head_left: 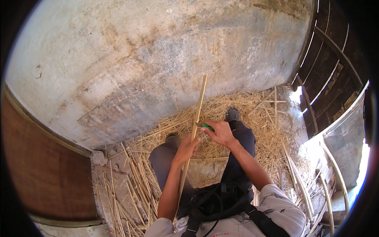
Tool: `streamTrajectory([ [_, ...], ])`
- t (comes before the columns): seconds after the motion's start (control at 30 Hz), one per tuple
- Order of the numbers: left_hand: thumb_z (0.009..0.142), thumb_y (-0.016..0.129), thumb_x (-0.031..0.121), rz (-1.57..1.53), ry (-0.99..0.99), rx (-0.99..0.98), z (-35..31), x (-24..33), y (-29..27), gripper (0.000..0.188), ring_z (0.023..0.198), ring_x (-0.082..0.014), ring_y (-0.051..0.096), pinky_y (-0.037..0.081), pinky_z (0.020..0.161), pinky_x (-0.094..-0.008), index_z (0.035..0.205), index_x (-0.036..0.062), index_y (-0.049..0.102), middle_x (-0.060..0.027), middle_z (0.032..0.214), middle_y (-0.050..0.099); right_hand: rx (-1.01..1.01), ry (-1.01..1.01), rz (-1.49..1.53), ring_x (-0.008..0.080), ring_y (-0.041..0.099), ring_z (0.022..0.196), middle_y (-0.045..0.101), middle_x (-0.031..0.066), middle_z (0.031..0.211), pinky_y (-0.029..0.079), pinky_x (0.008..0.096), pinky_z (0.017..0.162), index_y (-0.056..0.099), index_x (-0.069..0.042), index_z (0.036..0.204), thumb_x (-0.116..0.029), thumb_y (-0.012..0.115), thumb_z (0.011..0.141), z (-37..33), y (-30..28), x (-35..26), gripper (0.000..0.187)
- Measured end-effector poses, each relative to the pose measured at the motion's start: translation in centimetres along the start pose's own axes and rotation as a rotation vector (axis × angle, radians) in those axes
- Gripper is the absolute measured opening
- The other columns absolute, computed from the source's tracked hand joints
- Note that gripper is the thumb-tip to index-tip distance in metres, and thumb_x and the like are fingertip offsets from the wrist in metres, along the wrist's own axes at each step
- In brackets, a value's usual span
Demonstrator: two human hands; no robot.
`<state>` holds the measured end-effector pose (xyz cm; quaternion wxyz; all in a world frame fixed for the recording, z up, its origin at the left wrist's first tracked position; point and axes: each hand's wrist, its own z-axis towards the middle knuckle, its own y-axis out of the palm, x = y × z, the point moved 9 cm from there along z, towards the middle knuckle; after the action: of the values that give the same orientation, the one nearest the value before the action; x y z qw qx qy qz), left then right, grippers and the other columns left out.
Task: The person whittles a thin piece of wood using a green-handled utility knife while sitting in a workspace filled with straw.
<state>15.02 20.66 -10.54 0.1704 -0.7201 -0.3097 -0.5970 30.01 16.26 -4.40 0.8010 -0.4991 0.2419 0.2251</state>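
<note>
A long, flat, pale strip (200,96), which looks like split bamboo, slants up from beside my lap toward the wall. My left hand (187,149) is wrapped round its middle part, between my knees. In my right hand (219,133) is a knife with a green handle (208,126). Its short dark blade (198,125) lies against the strip, just above my left hand. My right fingers are closed round the handle and hide part of it.
Shavings (260,130) cover the floor round my feet. Thin split sticks (136,185) lie in a heap on the left, and longer poles (327,197) lean on the right. A stained wall (158,59) rises ahead. A brown panel (47,166) stands at the left, a dark plank door (335,67) at the right.
</note>
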Motion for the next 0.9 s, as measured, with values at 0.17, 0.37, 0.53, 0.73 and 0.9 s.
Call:
streamTrajectory([
  [0.17, 0.105, 0.055, 0.02, 0.018, -0.002, -0.041, 0.1, -0.6, -0.3, 0.016, 0.051, -0.0076, 0.037, 0.031, 0.045, -0.0276, 0.099, 0.007, 0.047, 0.0022, 0.064, 0.042, 0.011, 0.012, -0.072, 0.0389, 0.071, 0.075, 0.071, 0.0168, 0.077, 0.054, 0.0482, 0.066, 0.075, -0.01, 0.112, -0.051, 0.066, 0.098, 0.0, -0.2, 0.1, 0.044],
  [0.37, 0.109, 0.052, 0.019, 0.016, -0.014, -0.057, 0.4, -1.4, -0.7, 0.013, 0.049, -0.0053, 0.03, 0.025, 0.044, -0.0271, 0.103, 0.0089, 0.047, 0.0042, 0.066, 0.038, 0.078, -0.019, -0.095, 0.0373, 0.071, 0.071, 0.072, 0.0157, 0.075, 0.055, 0.0469, 0.062, 0.076, -0.011, 0.11, -0.05, 0.067, 0.097, 0.2, -0.6, -0.6, 0.042],
  [0.53, 0.108, 0.052, 0.02, 0.033, -0.059, -0.068, 0.2, -1.3, -0.7, 0.015, 0.05, -0.0061, 0.033, 0.028, 0.045, -0.0271, 0.1, 0.0091, 0.045, 0.0039, 0.066, 0.039, 0.092, 0.016, -0.111, 0.0372, 0.071, 0.069, 0.07, 0.0145, 0.072, 0.055, 0.0473, 0.061, 0.077, -0.016, 0.111, -0.053, 0.064, 0.098, 0.6, -0.5, 0.2, 0.041],
  [0.73, 0.105, 0.052, 0.019, 0.096, -0.115, -0.101, -0.3, -2.1, -0.1, 0.013, 0.052, -0.0082, 0.039, 0.036, 0.048, -0.0284, 0.102, 0.0075, 0.046, 0.0023, 0.068, 0.042, 0.191, 0.161, -0.178, 0.0384, 0.07, 0.068, 0.067, 0.0141, 0.067, 0.054, 0.0489, 0.061, 0.076, -0.016, 0.106, -0.055, 0.063, 0.098, 2.1, -3.0, 3.1, 0.043],
  [0.9, 0.103, 0.053, 0.015, 0.131, -0.034, -0.166, -0.4, -1.6, 0.2, 0.011, 0.055, -0.0093, 0.045, 0.041, 0.052, -0.0293, 0.105, 0.007, 0.047, 0.0017, 0.073, 0.045, 0.127, 0.137, -0.111, 0.0386, 0.07, 0.07, 0.067, 0.0149, 0.069, 0.053, 0.0494, 0.061, 0.075, -0.013, 0.105, -0.055, 0.063, 0.099, 1.9, -2.0, 3.5, 0.044],
])
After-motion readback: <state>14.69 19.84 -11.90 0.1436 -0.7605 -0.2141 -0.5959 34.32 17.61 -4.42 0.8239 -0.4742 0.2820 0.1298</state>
